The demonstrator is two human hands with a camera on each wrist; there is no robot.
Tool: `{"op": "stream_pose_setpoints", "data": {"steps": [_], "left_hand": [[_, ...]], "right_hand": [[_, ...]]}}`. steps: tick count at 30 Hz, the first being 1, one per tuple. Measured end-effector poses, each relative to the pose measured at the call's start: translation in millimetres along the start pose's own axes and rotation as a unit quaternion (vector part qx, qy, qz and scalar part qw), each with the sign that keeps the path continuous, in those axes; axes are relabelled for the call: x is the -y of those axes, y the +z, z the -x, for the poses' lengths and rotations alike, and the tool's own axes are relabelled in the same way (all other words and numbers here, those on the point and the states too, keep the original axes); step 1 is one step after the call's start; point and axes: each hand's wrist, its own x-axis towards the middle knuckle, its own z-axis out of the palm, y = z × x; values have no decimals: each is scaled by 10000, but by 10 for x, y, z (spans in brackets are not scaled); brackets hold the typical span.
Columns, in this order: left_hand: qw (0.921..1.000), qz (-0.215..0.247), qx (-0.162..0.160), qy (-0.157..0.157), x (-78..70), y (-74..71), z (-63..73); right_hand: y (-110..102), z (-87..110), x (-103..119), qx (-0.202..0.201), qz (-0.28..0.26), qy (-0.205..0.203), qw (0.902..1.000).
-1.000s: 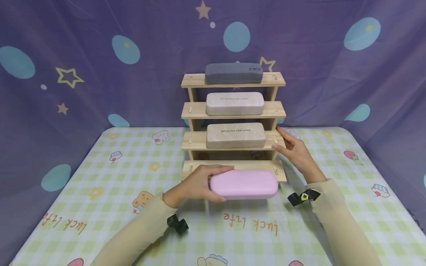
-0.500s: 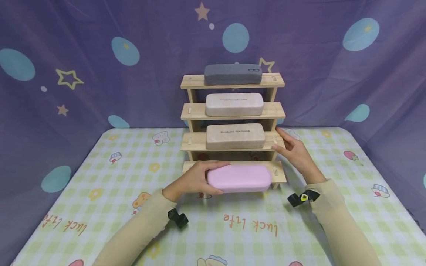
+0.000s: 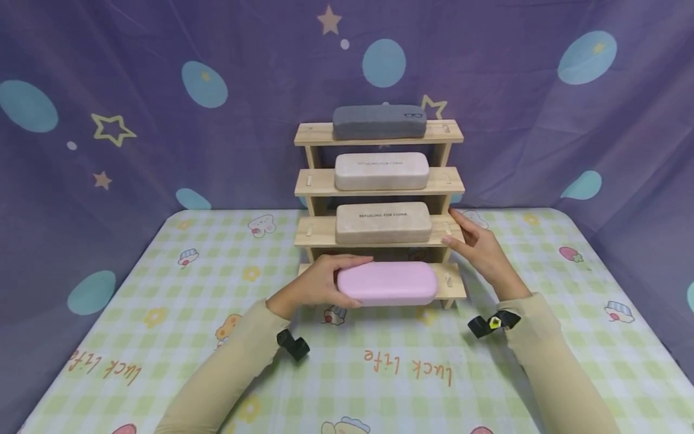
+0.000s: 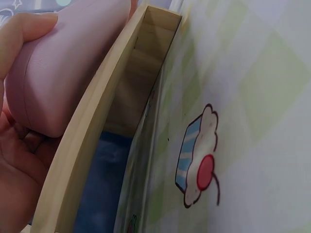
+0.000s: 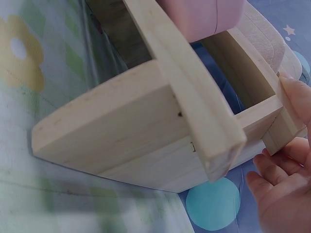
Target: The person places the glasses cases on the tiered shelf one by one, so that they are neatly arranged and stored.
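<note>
My left hand (image 3: 320, 282) grips the left end of a pink glasses case (image 3: 388, 283), thumb along its front and fingers at the back. The case is level, at the lowest board of a stepped wooden rack (image 3: 450, 283). In the left wrist view the pink case (image 4: 63, 73) is right at the board (image 4: 80, 126); I cannot tell whether its full weight rests there. My right hand (image 3: 484, 256) holds the right end of the second board from the bottom. In the right wrist view the right hand (image 5: 286, 179) has its thumb on that board and fingertips beneath.
On the higher boards sit a beige glasses case (image 3: 383, 224) with printed letters, a paler one (image 3: 382, 172) and a grey one (image 3: 379, 122) on top. The rack stands on a checked tablecloth (image 3: 217, 289) before a purple curtain (image 3: 271, 72).
My left hand has carried the pink case back toward the rack and slightly left, over the lowest board. My right hand has stayed at the rack.
</note>
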Motion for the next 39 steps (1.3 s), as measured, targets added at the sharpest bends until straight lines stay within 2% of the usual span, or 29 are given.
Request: {"op": "stream_pose_setpoints", "data": {"steps": [11,21,28,39], "left_hand": [[9998,-7,-26,-200,44,-13,-34],[9997,30,70,-226,30,-36,-65],[9987,371,173,-318,78,-44,-74],[9976,437,334,-416,117,-68,-79]], "right_hand": [[0,12,-25,21,-93,-55,9999],[-7,15,-17,-1,-32,-50,10000],[-2,1,-11,-22,-77,-27,10000],[2,2,-2,9,-82,-88,9999]]}}
